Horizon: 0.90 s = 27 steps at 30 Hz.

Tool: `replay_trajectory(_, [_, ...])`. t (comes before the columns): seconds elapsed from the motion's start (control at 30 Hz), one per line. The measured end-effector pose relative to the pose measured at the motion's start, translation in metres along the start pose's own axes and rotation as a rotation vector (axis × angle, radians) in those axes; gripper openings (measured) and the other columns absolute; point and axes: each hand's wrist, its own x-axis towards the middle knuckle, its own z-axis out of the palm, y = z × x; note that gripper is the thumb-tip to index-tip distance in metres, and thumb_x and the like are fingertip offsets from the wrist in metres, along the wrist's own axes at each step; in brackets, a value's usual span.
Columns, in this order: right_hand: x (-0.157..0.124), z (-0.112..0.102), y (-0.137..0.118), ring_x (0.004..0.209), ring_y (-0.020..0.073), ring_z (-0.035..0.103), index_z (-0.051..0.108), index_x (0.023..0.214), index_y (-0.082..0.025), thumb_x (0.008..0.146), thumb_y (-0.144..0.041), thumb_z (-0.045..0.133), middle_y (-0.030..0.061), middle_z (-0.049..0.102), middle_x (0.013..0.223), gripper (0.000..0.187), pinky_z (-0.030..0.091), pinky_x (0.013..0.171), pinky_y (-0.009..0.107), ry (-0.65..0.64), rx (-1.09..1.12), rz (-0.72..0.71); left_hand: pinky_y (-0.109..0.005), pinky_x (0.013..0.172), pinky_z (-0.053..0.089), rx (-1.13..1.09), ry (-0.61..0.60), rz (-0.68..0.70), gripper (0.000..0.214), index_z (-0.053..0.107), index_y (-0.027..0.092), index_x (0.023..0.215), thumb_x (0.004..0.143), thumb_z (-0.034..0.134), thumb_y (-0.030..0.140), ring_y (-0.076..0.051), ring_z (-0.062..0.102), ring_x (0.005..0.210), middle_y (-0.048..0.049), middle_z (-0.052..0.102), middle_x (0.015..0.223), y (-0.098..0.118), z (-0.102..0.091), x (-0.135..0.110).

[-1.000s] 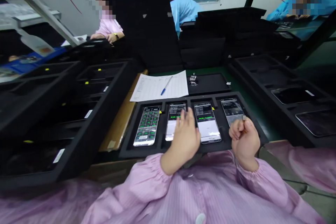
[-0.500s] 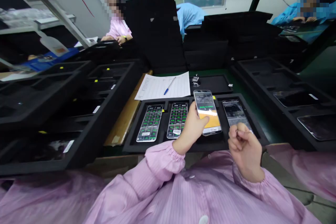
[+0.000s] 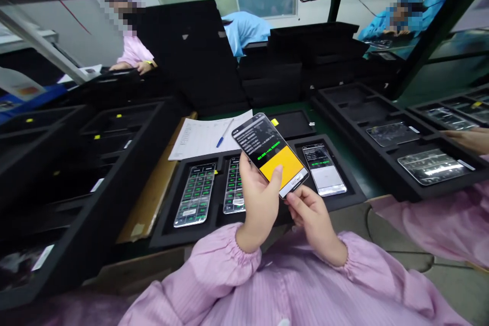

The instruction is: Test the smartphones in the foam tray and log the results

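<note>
My left hand (image 3: pixel 260 193) grips a smartphone (image 3: pixel 269 152) lifted above the black foam tray (image 3: pixel 168 224), its lit screen showing a yellow block and green text. My right hand (image 3: pixel 309 211) is pinched at the phone's lower end, fingers touching its bottom edge; what it holds, if anything, I cannot make out. Three more lit phones lie in the tray: two on the left (image 3: pixel 194 193) (image 3: pixel 234 188) showing green grids, one on the right (image 3: pixel 324 169). The slot between them is hidden behind my hands.
A printed sheet (image 3: pixel 202 135) with a blue pen (image 3: pixel 224 133) lies behind the tray. Black trays stand on the left (image 3: pixel 76 163) and right (image 3: pixel 382 112), the right one holding phones. Stacked black trays rise at the back. Other people work beyond, and a pink sleeve (image 3: pixel 439 224) is at the right.
My left hand lifted the third phone out of its tray slot and tilted it toward me. My right hand moved left to the phone's lower end. The view swung right.
</note>
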Motion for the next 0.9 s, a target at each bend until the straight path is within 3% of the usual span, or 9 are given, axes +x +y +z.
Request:
replay_trajectory(0.13, [-0.008,-0.011,-0.003,0.041,0.0054,0.030,0.057,0.067,-0.017,0.081,-0.049,0.077,-0.0045,0.046,0.050,0.039,0.019,0.039,0.019,0.056,-0.035,-0.106,-0.040,0.101,0.054,0.034,0.022,-0.007,0.055,0.045,0.023,0.131,0.083,0.070,0.025,-0.024,0.066,0.117,-0.0094,0.065,0.126,-0.017,-0.018,0.018])
replay_trajectory(0.23, [-0.007,-0.027,-0.018,0.044,0.0070,0.032,0.047,0.063,-0.020,0.084,-0.048,0.071,-0.0047,0.044,0.053,0.042,0.021,0.040,0.019,0.173,0.002,-0.232,-0.051,0.106,0.050,0.264,-0.135,-0.069,0.051,0.052,0.021,0.128,0.080,0.069,0.023,-0.029,0.062,0.123,-0.0105,0.068,0.123,-0.037,-0.034,0.029])
replay_trajectory(0.33, [0.003,-0.046,-0.038,0.044,0.0060,0.027,0.041,0.064,-0.021,0.082,-0.039,0.067,-0.0058,0.043,0.057,0.036,0.022,0.039,0.017,0.267,0.120,-0.338,-0.063,0.113,0.039,0.439,-0.231,-0.107,0.053,0.057,0.018,0.127,0.076,0.069,0.020,-0.038,0.050,0.137,-0.0165,0.064,0.133,-0.049,-0.036,0.025])
replay_trajectory(0.43, [0.013,-0.061,-0.050,0.042,0.0050,0.022,0.037,0.063,-0.021,0.074,-0.029,0.065,-0.0069,0.038,0.056,0.032,0.021,0.037,0.016,0.246,0.242,-0.335,-0.061,0.125,0.013,0.522,-0.200,-0.050,0.060,0.054,0.014,0.135,0.076,0.067,0.018,-0.039,0.016,0.155,-0.0206,0.040,0.158,-0.046,-0.018,0.010])
replay_trajectory(0.5, [0.016,-0.068,-0.051,0.041,0.0050,0.021,0.032,0.062,-0.021,0.073,-0.029,0.064,-0.0073,0.035,0.055,0.035,0.020,0.036,0.015,0.204,0.262,-0.330,-0.055,0.127,0.004,0.631,-0.321,0.024,0.063,0.048,0.010,0.143,0.082,0.061,0.020,-0.035,0.006,0.157,-0.0212,0.029,0.163,-0.042,0.004,-0.001])
replay_trajectory(0.57, [0.017,-0.071,-0.048,0.041,0.0052,0.020,0.029,0.061,-0.021,0.072,-0.030,0.064,-0.0072,0.034,0.054,0.037,0.021,0.035,0.015,0.180,0.269,-0.355,-0.056,0.126,0.003,0.688,-0.511,0.003,0.066,0.040,0.006,0.147,0.084,0.056,0.021,-0.036,0.013,0.156,-0.0248,0.035,0.160,-0.041,0.027,-0.010])
replay_trajectory(0.63, [0.015,-0.073,-0.045,0.041,0.0054,0.020,0.028,0.060,-0.020,0.072,-0.030,0.063,-0.0068,0.033,0.053,0.038,0.021,0.035,0.015,0.174,0.281,-0.390,-0.059,0.124,0.005,0.641,-0.585,-0.108,0.072,0.037,0.001,0.148,0.081,0.058,0.018,-0.040,0.017,0.154,-0.0290,0.041,0.155,-0.045,0.048,-0.017])
replay_trajectory(0.77, [0.004,-0.076,-0.043,0.040,0.0057,0.020,0.029,0.059,-0.020,0.071,-0.029,0.061,-0.0064,0.032,0.051,0.036,0.020,0.035,0.016,0.165,0.309,-0.388,-0.055,0.123,0.016,0.494,-0.495,-0.240,0.077,0.036,-0.005,0.146,0.075,0.059,0.013,-0.043,0.031,0.149,-0.0348,0.046,0.147,-0.055,0.072,-0.016])
replay_trajectory(0.9, [-0.013,-0.081,-0.047,0.041,0.0039,0.012,0.027,0.059,-0.020,0.071,-0.025,0.059,-0.0047,0.040,0.058,0.035,0.014,0.034,0.016,0.088,0.294,-0.224,-0.043,0.109,0.042,0.293,-0.359,-0.377,0.068,0.037,0.008,0.144,0.080,0.058,0.014,-0.032,0.059,0.127,-0.0231,0.061,0.133,-0.068,0.085,-0.003])
